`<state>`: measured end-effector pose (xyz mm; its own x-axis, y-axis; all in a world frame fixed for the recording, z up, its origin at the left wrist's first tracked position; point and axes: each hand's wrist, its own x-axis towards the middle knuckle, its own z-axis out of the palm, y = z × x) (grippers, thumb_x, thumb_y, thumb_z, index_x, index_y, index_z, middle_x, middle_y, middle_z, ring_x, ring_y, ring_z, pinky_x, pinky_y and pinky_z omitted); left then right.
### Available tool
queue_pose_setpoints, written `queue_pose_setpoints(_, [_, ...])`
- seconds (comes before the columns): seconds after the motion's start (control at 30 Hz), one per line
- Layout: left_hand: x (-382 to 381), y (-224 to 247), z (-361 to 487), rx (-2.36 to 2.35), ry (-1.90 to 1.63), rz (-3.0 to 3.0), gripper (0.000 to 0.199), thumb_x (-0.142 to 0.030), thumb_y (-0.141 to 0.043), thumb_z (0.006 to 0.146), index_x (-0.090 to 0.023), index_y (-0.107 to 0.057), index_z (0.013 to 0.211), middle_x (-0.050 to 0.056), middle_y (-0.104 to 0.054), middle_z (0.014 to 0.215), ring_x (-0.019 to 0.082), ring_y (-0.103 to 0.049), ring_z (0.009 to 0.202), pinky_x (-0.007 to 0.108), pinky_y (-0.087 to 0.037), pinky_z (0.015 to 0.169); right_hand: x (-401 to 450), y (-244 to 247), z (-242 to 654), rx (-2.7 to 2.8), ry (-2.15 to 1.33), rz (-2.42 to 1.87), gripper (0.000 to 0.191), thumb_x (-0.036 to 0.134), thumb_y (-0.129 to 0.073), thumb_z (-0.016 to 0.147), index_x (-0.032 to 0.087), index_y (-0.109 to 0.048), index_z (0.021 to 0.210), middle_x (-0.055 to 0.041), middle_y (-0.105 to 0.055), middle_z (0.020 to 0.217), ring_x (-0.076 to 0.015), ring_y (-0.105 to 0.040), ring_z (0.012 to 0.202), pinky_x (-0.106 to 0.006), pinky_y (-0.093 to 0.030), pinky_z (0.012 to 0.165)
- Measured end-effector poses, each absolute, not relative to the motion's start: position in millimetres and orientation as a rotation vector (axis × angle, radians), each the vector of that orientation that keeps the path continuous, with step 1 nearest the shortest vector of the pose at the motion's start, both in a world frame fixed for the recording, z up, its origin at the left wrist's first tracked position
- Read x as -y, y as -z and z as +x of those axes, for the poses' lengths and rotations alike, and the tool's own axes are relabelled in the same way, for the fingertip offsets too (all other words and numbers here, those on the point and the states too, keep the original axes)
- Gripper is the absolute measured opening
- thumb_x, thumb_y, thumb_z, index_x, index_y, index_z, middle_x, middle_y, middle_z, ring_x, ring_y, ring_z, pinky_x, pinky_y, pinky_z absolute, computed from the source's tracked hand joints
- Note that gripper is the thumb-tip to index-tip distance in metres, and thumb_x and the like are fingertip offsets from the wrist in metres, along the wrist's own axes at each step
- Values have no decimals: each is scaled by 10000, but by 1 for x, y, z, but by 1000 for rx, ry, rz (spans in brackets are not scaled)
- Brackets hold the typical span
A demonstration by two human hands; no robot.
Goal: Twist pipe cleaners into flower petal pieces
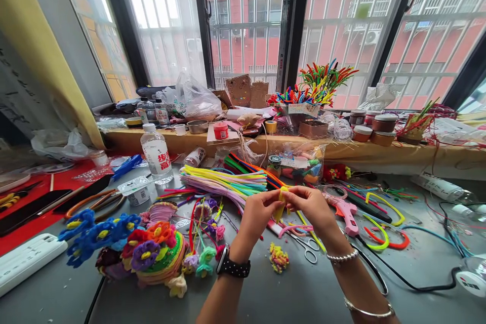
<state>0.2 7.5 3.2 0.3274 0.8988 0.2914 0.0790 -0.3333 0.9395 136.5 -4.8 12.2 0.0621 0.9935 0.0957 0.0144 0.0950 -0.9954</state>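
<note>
In the head view, my left hand (260,215) and my right hand (312,207) meet near the middle of the table. Both pinch a yellow pipe cleaner piece (280,211), folded or bunched up; its exact shape is partly hidden by my fingers. Just behind my left hand lies a bundle of pastel pipe cleaners (224,179). Scissors (308,249) rest under and beside my right hand, and a small yellow and pink fuzzy clump (279,258) sits on the table below. A pink glue gun (346,212) lies to the right of my right hand.
Finished pipe cleaner flowers (146,255) crowd the left front. A water bottle (156,154) stands behind them, and a white power strip (28,263) lies at far left. Bent pipe cleaners (379,235) and a black cable (410,287) spread over the right. Jars and craft supplies line the windowsill (360,150).
</note>
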Motion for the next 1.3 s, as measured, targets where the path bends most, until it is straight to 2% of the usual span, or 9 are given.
queue_pose_setpoints(0.23, [-12,-2,-4,-953,-998,1450,245,-294,-680,531,-110,-628,685,38,-640,635,160,-575,606,242,-441,569,4,-12,139,1167,-1199,-1201,248,321,-689,549,112,-612,657,6,-580,547,-73,-487,468,-207,-393,483])
queue_pose_setpoints(0.47, [-7,-10,-7,-840,-954,1307,277,-283,-728,452,-117,-602,635,-9,-590,591,100,-520,554,197,-388,537,7,-16,146,1300,-1207,-1192,205,313,-683,570,126,-608,609,48,-515,488,-44,-411,448,-179,-326,446])
queue_pose_setpoints(0.57, [-8,-7,-6,-872,-934,1273,275,-286,-734,438,-109,-604,603,-24,-561,534,74,-474,489,183,-346,484,7,-17,146,1297,-1264,-1201,220,335,-673,580,131,-595,609,43,-529,489,-49,-430,433,-187,-340,444])
queue_pose_setpoints(0.67, [-10,-2,-5,-898,-904,1260,288,-316,-724,457,-97,-630,620,-31,-542,509,54,-431,452,176,-308,451,7,-16,143,1233,-1312,-1183,236,336,-684,562,135,-581,626,25,-575,560,-70,-498,477,-209,-402,505])
queue_pose_setpoints(0.77, [-11,-1,-6,-903,-832,1271,325,-371,-699,491,-87,-661,644,-20,-546,508,62,-442,456,185,-328,467,6,-15,142,1190,-1323,-1164,245,322,-700,538,137,-571,635,28,-574,582,-87,-530,516,-221,-428,535])
queue_pose_setpoints(0.97, [-4,-9,-8,-814,-721,1272,333,-386,-679,524,-96,-674,687,29,-628,610,123,-556,574,225,-415,591,8,-17,141,1228,-1275,-1121,246,318,-695,542,131,-576,648,27,-563,598,-79,-504,517,-209,-423,515])
queue_pose_setpoints(1.13, [-2,-12,-11,-742,-609,1394,299,-387,-625,602,-94,-649,654,31,-618,609,100,-523,535,216,-395,571,11,-20,142,1289,-1271,-1112,245,333,-686,557,132,-572,639,26,-557,581,-82,-494,507,-218,-419,520])
queue_pose_setpoints(1.3, [-4,-13,-17,-660,-494,1443,285,-393,-576,658,-109,-589,629,-14,-550,550,71,-462,506,197,-344,540,13,-21,149,1429,-1305,-1086,259,371,-644,618,123,-615,684,13,-561,549,-82,-482,488,-209,-391,504])
